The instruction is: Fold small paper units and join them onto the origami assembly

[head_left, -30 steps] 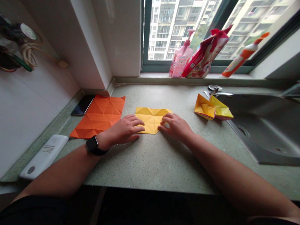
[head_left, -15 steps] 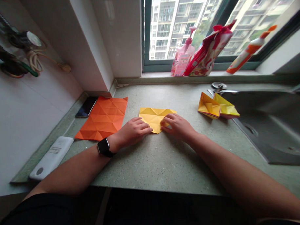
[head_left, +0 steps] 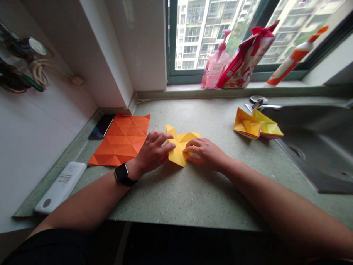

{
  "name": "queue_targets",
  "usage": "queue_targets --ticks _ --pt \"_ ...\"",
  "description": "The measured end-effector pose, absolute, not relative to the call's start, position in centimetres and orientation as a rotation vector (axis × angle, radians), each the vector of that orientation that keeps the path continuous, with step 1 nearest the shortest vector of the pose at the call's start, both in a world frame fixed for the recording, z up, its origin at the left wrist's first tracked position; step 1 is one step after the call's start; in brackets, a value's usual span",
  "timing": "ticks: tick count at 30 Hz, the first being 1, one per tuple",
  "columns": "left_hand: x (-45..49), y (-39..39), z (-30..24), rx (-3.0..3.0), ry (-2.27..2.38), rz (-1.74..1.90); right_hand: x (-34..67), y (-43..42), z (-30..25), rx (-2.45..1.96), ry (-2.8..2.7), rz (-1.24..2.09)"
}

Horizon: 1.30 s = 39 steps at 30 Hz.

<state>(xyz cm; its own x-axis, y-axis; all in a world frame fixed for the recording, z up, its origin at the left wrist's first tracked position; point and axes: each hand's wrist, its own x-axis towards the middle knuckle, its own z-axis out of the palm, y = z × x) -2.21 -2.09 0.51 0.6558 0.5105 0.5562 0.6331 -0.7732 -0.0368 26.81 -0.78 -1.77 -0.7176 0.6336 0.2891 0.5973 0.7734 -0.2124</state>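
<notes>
A yellow sheet of folded paper (head_left: 178,154) lies on the speckled counter with its sides partly raised along creases. On its left edge my left hand (head_left: 155,149), with a black watch at the wrist, has its fingers closed. My right hand (head_left: 204,153) pinches the right part of the same paper; the fingertips overlap its surface. Left of my hands lies a creased orange paper sheet (head_left: 125,136), spread flat. Two folded paper shapes, one golden yellow (head_left: 244,124) and one lemon yellow (head_left: 266,124), stand together to the right, by the sink.
A dark phone (head_left: 102,126) and a white power bank (head_left: 60,188) lie at the left. The steel sink (head_left: 315,145) is sunk into the counter on the right. A pink pump bottle (head_left: 215,66), a red bag (head_left: 247,59) and an orange-white bottle (head_left: 291,61) stand on the windowsill.
The yellow paper has gone from nearly flat to bent, its left side lifted and its near point closer to me. My left hand has risen and curled at its left edge.
</notes>
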Motion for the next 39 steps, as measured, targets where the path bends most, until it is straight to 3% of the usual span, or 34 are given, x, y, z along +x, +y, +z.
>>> queue_targets --ticks 11,17,21,32,39 --pt "-3.9 -0.3 1.2 -3.209 -0.647 -0.557 28.5 0.2 -1.0 -0.865 -2.636 0.224" --pt "-2.7 -0.9 -0.5 -2.967 -1.175 -0.881 28.0 -0.1 -1.2 -0.796 -2.638 0.22" --pt "-1.9 -1.4 -1.2 -2.849 -1.281 -0.889 27.6 -0.3 -1.2 -0.777 -2.628 0.247" --pt "-0.4 -2.7 -0.2 -2.983 -0.746 -0.505 27.4 -0.5 -0.9 -0.827 -2.643 0.255" --pt "-0.9 -3.4 -0.2 -3.12 -0.688 -0.403 27.5 -0.4 -1.1 -0.954 -2.606 0.215"
